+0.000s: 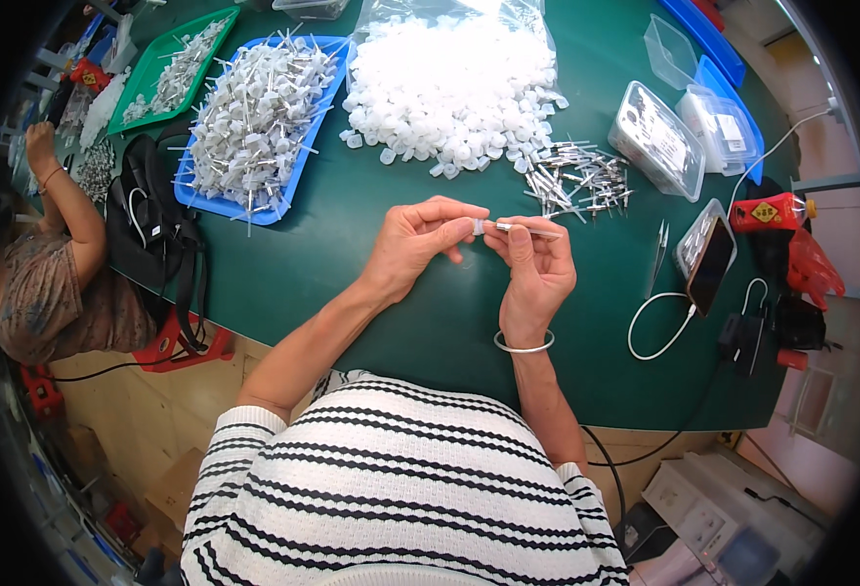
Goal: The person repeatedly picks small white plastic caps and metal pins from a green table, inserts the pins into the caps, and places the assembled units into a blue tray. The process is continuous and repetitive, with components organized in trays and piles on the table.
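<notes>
The fingers of the left hand point(415, 239) pinch a small white plastic cap point(478, 227) between thumb and fingertips; most of the cap is covered by the fingertips, so its shape is hard to make out. The fingers of the right hand point(537, 264) are closed on a thin metal pin point(532, 230), holding it level with its end meeting the cap; whether the pin has entered the cap cannot be told. Both hands hang just above the green counter point(449, 322), near its front edge, with a pale bangle point(524, 344) on the right wrist.

Just beyond the right hand lies a loose scatter of metal pins point(581, 178), and behind that a heap of white caps point(454, 93) spilling from a clear bag whose top is cut off by the frame. To the left, a blue tray point(298, 171) holds a pile of assembled pieces, and farther left a green tray point(142, 93) holds more, blurred by the lens rim. To the right are clear plastic boxes point(656, 137), tweezers point(658, 256) and a phone point(709, 266) with a white cable point(656, 327); the red things past it are too distorted to name. At far left another person point(54, 264) sits, largely cut off.
</notes>
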Demonstrator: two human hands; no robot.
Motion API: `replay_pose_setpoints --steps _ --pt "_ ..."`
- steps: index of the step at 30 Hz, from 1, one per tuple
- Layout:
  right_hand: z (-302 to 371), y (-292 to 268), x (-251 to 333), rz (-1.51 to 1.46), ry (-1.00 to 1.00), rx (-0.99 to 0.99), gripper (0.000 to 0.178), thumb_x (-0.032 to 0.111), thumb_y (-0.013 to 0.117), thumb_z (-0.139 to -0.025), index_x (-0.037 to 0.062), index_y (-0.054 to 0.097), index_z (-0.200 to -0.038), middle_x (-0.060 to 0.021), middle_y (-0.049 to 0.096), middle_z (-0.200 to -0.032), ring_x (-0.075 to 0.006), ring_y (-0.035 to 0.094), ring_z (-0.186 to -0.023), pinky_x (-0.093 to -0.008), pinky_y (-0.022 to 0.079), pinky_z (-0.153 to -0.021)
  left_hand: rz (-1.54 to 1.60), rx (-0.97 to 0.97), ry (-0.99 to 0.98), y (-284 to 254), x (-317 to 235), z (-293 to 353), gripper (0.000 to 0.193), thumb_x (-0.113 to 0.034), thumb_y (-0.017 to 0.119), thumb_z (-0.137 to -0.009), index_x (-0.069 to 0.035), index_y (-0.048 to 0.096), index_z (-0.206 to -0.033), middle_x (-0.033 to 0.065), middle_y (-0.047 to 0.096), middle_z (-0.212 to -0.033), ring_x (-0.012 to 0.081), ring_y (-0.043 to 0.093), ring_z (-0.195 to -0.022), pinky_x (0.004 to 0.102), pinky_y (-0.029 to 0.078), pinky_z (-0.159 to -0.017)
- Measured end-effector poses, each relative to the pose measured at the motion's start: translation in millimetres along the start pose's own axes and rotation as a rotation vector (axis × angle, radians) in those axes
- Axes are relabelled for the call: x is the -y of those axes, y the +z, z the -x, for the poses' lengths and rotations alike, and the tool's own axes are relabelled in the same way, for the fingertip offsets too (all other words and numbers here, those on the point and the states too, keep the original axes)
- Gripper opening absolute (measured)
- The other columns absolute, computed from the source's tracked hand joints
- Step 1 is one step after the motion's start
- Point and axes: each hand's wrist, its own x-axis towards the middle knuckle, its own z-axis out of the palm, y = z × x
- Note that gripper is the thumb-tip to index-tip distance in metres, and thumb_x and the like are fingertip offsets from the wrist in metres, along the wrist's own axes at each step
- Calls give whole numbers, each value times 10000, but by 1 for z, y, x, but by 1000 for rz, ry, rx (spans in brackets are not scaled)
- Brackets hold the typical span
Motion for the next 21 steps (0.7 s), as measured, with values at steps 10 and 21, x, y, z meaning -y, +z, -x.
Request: replay_pose_setpoints --steps 10,21 --pt "2 3 0 -153 86 -48 140 86 601 -931 -15 548 -1013 -121 653 -950 -217 683 -878 -297 597 -711 -43 -68 68 4 1 5 236 -74 637 -899 27 651 -1112 102 689 -999 105 635 -865 228 519 -717" --pt "3 4 -2 -151 92 -61 134 87 602 -930 -14 547 -1000 -120 649 -955 -212 681 -876 -291 601 -698 -12 -145 130 16 7 8 254 -37 627 -900 34 582 -1140 129 683 -1043 140 657 -905 239 534 -729"
